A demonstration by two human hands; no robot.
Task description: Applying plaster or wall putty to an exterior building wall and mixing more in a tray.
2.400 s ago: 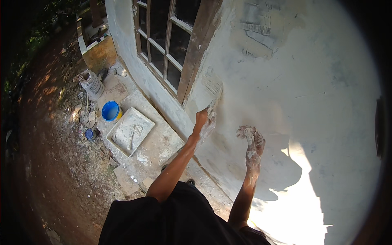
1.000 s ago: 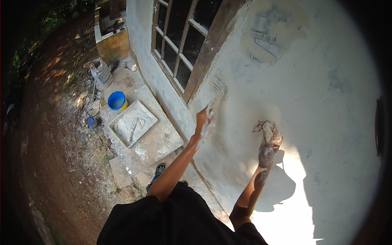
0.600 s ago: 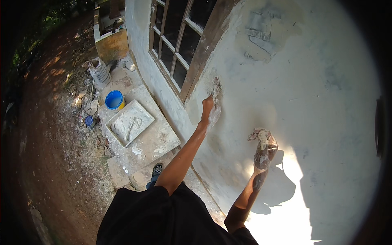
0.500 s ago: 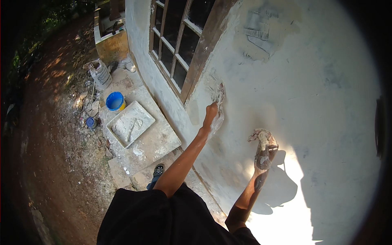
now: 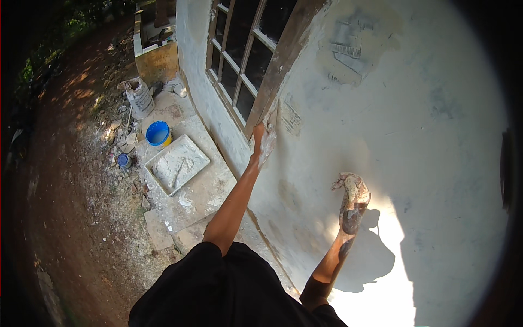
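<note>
My left hand (image 5: 263, 137), smeared with white paste, presses at the wall (image 5: 327, 136) right beside the lower corner of the wooden window frame (image 5: 283, 49). Its fingers look closed, but anything inside them is hidden by paste and the hand itself. A patch with fine ridges (image 5: 290, 117) shows on the wall just right of it. Lower and farther right, my right hand (image 5: 353, 199) is held up in front of the wall, coated in paste to the wrist. Its fingers curl around a lump of cream-white plaster (image 5: 355, 185).
On the slab to the left lie a shallow tray (image 5: 196, 174) of white paste with a stick-like tool in it and a blue-rimmed bucket (image 5: 158, 132). An open sack (image 5: 139, 99) and a small blue-lidded tub (image 5: 124, 161) stand beyond. Rubble borders the slab.
My left hand has slid left along the wall to the window frame's edge, uncovering the ridged patch. My right hand stays nearly where it was.
</note>
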